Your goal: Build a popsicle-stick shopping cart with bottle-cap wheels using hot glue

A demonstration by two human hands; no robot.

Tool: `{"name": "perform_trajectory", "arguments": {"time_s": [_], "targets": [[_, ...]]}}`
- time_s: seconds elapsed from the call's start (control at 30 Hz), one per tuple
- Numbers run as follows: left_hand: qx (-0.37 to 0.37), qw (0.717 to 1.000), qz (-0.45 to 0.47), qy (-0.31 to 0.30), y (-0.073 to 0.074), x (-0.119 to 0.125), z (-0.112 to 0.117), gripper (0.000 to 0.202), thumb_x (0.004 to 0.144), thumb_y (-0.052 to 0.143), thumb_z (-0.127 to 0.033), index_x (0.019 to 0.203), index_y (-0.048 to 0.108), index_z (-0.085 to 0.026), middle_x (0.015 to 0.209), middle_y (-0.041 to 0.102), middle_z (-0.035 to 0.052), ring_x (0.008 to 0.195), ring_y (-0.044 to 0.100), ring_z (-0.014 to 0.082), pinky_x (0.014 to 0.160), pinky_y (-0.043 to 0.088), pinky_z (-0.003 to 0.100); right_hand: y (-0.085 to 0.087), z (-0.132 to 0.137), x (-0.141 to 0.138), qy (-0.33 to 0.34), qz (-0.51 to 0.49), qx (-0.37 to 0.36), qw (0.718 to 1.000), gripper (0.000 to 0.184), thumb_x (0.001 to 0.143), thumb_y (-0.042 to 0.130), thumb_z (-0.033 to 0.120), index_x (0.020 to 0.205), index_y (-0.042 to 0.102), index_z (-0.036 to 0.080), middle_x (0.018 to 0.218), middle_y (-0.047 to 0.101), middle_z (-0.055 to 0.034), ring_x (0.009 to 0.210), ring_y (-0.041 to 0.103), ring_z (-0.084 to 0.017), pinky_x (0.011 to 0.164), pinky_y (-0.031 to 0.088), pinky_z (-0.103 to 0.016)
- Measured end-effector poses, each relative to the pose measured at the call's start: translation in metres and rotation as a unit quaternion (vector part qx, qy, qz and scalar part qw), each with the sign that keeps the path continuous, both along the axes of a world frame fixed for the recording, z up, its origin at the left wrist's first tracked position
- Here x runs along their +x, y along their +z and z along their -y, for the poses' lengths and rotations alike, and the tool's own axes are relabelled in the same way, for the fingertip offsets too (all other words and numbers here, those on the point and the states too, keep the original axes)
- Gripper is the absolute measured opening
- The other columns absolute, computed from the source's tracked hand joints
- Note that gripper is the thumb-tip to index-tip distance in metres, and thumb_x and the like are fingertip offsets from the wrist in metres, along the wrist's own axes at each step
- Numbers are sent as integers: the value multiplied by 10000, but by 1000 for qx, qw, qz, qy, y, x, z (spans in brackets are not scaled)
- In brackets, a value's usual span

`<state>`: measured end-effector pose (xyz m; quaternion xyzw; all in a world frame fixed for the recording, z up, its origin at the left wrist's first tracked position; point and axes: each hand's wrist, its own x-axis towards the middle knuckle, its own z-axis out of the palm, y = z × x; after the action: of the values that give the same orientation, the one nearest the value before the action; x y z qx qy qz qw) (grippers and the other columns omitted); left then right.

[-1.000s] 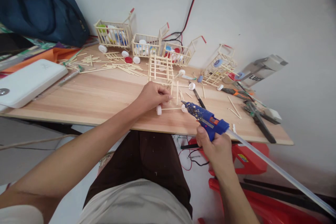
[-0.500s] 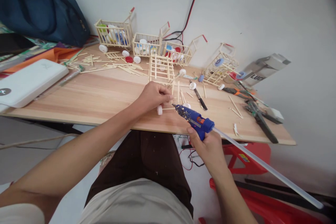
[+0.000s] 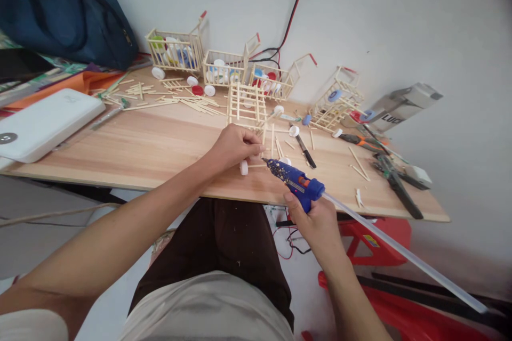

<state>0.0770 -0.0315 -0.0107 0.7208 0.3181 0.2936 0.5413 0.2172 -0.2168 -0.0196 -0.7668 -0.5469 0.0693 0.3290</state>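
Observation:
My right hand (image 3: 318, 218) grips a blue hot glue gun (image 3: 298, 184), and a long translucent glue stick (image 3: 400, 248) sticks out of its back. Specks of debris coat the front of the gun, whose nozzle points left, close to the fingertips of my left hand (image 3: 238, 144). Thumb and fingers of that hand are pinched at the near end of a small wooden stick cart (image 3: 246, 106); they hide exactly which stick they hold. Beneath them, a white bottle-cap wheel (image 3: 244, 167) stands by a thin stick axle, with another white cap (image 3: 285, 161) at its right.
Several finished stick carts (image 3: 176, 50) filled with bottle caps line the wall. Loose sticks (image 3: 196, 104) lie at the back left, near a white power bank (image 3: 52, 125) and a blue bag (image 3: 68, 10). A black pen (image 3: 306, 152), pliers (image 3: 366, 141) and a carton (image 3: 408, 106) are at the right.
The glue gun's rear and my right hand have shifted very slightly left, while the nozzle stays by my left fingertips. My left hand keeps its pinch in the same place.

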Motion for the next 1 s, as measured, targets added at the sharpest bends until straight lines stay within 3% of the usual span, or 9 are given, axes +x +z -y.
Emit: {"name": "perform_trajectory", "arguments": {"time_s": [0.43,0.8,1.0], "targets": [[2,1000,0,1,0,0,0,139,676,696,-245,688,710,-107,551,626,7,443,540,83,421,399,175,-1,0,1,3,21,-5,1000,435,860,487,556,748,687,187,544,603,-25,565,597,-207,580,470,-292],[-2,1000,-7,2,2,0,1,117,685,687,-222,665,698,-107,531,610,-5,428,524,76,418,394,174,-3,2,2,0,17,-14,1000,437,872,488,549,893,714,175,722,717,-59,689,664,-240,632,501,-303],[-8,1000,-4,2,1,0,0,125,690,687,-225,672,694,-102,509,586,-13,416,518,76,399,384,171,9,8,2,8,-18,-22,1000,403,841,532,543,937,711,195,803,735,-56,721,684,-228,632,517,-284]]}}
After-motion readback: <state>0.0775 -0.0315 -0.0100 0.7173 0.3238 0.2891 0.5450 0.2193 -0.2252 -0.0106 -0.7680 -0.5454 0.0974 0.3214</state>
